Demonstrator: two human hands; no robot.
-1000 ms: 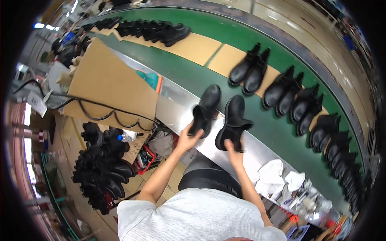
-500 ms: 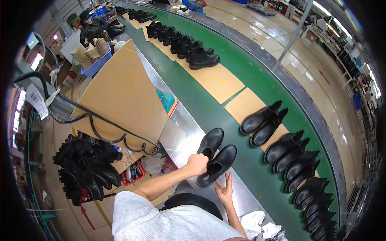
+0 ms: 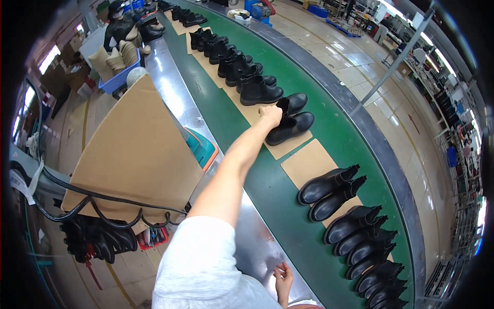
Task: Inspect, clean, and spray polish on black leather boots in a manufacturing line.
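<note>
My left arm stretches far out over the green conveyor belt [image 3: 257, 177]. At its end my left hand [image 3: 270, 115] is closed on the upper edges of a pair of black ankle boots [image 3: 292, 127], toes pointing right. The boots are at a tan cardboard sheet [image 3: 282, 149] on the belt, beside the near end of a row of black boots [image 3: 259, 91]. Whether their soles rest fully on the sheet I cannot tell. My right hand [image 3: 283, 280] holds nothing, fingers loosely bent and apart, above the shiny metal bench edge [image 3: 257, 226].
More black boots [image 3: 329, 190] stand along the belt's right side on cardboard. A bare cardboard sheet [image 3: 309, 160] lies before them. At left are a large upright cardboard panel [image 3: 136, 154], a coiled black cable [image 3: 123, 219] and a teal-orange object [image 3: 201, 149]. A person [image 3: 119, 28] sits farther back.
The boot pair has gone from the metal bench out onto the belt's cardboard, carried by my left hand. My right hand has drawn back toward my body. The whole view has shifted.
</note>
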